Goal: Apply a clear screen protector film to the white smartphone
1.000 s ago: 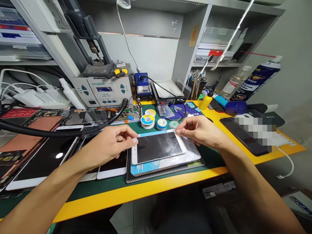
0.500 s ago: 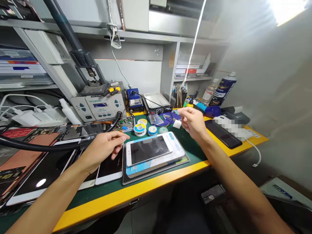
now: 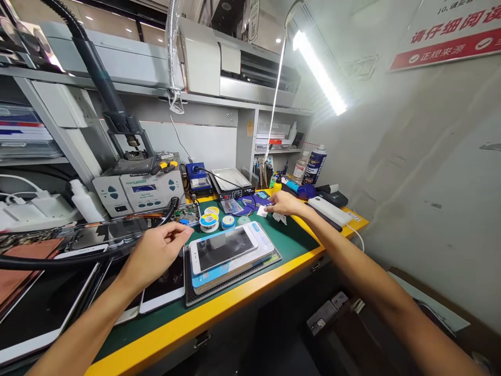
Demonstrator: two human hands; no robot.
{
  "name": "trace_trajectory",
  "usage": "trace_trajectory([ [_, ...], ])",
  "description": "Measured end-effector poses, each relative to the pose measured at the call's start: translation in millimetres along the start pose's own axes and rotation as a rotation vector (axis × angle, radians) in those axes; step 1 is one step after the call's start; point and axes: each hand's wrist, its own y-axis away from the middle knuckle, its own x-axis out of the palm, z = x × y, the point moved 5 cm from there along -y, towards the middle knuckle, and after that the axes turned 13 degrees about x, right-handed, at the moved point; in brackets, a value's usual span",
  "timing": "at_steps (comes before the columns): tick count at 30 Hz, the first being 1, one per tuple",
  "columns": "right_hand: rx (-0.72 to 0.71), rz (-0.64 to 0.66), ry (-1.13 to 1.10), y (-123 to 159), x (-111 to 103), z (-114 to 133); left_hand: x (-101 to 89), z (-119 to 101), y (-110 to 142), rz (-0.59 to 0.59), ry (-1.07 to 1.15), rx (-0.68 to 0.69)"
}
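Closed, with the thumb resting against the curled fingers, my left hand [image 3: 158,248] hovers by the left edge of the phone stack; no held thing shows. A white-framed phone [image 3: 225,249] with a dark screen lies face up on a blue and white box [image 3: 266,245], which rests on a dark mesh-edged mat [image 3: 230,284]. Farther back, my right hand [image 3: 285,203] reaches down with bent fingers beside a small white square [image 3: 262,211]. Crumpled white paper [image 3: 279,218] shows under this hand. Its fingertips are partly hidden, so what they grip is unclear.
Solder spools [image 3: 209,223] stand behind the phone stack. A hot-air station [image 3: 143,188] and its black hose [image 3: 58,260] occupy the left. Several phones [image 3: 50,303] lie there too. A yellow-capped bottle [image 3: 277,185] and a spray can [image 3: 315,164] stand at right.
The view has tilted up and turned right. My right hand has lowered toward the white pieces on the desk. My left hand has drawn slightly back from the phone, its fingers more curled.
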Motion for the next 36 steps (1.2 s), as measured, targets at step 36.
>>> trace_trajectory([
  [36,0.145,0.474,-0.226,94,52,74,-4.5,-11,16,0.462,-0.246,0.068],
])
